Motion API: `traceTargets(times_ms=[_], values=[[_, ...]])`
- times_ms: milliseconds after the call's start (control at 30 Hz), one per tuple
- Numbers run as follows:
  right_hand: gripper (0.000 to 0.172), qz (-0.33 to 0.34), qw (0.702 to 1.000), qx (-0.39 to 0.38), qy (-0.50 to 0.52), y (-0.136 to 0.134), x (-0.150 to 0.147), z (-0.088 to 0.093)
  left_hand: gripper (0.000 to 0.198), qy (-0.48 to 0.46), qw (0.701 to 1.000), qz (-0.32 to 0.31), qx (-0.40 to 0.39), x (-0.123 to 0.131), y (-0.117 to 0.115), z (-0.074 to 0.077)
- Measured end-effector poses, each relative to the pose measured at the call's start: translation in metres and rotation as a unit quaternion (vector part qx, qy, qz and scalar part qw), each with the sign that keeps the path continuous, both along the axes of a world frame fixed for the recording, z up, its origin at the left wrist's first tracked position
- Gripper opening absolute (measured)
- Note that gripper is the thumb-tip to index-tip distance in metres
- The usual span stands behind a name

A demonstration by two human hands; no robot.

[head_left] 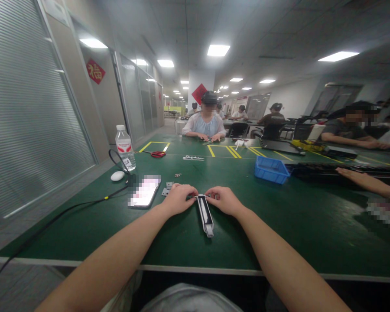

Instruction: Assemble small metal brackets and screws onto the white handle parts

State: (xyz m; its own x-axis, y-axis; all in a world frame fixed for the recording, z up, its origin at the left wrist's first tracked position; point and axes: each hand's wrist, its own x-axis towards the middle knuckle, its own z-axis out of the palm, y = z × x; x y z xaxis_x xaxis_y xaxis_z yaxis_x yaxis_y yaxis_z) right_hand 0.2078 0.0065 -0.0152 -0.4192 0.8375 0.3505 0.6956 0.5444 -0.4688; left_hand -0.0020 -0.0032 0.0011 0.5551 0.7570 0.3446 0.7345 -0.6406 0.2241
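Observation:
A long, narrow part (205,213) with a white rim and a dark inside lies on the green table, its pale near end pointing toward me. My left hand (181,199) is closed in a pinch at the left of its far end. On the opposite side, my right hand (225,200) pinches at the same end. Whatever sits between the fingertips of either hand is too small to make out. Just left of my left hand are small grey metal plates (165,190), partly hidden by it. Tiny loose pieces (178,175) lie farther out.
Left on the table (117,236) are a phone (146,191), a water bottle (125,149), a white oval object (117,176) and a black cable (68,207). Red-handled scissors (157,154) lie beyond. A blue bin (271,169) stands right, near another person's hand (360,178). A person (205,123) sits opposite.

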Motion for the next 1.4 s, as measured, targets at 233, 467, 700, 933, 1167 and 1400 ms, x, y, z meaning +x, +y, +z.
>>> traceTargets(times_ms=[233,467,700,933,1167,1400], values=[[0.019,-0.002,1.000,-0.004,0.004,0.0015,0.0010,-0.0011,0.014,-0.001,1.000,-0.001,0.003,0.0002,-0.0004,0.0007],[0.018,0.004,1.000,-0.001,0.021,0.0036,0.0007,-0.0056,0.015,0.002,1.000,0.004,0.002,0.0005,0.0004,-0.0013],[0.020,-0.008,1.000,-0.012,0.028,0.0038,0.0032,-0.0032,0.014,0.001,1.000,0.002,0.000,0.0002,0.0001,-0.0005],[0.017,-0.021,1.000,-0.016,0.011,0.0029,0.0048,-0.0013,0.014,-0.005,1.000,-0.001,0.004,-0.0006,-0.0006,0.0007],[0.018,-0.006,1.000,-0.009,0.016,0.0030,0.0048,-0.0025,0.014,-0.013,1.000,0.003,0.007,-0.0011,-0.0003,0.0005],[0.018,-0.006,1.000,-0.008,0.015,0.0034,0.0043,-0.0027,0.014,-0.011,1.000,0.000,0.007,-0.0015,0.0011,-0.0016]])
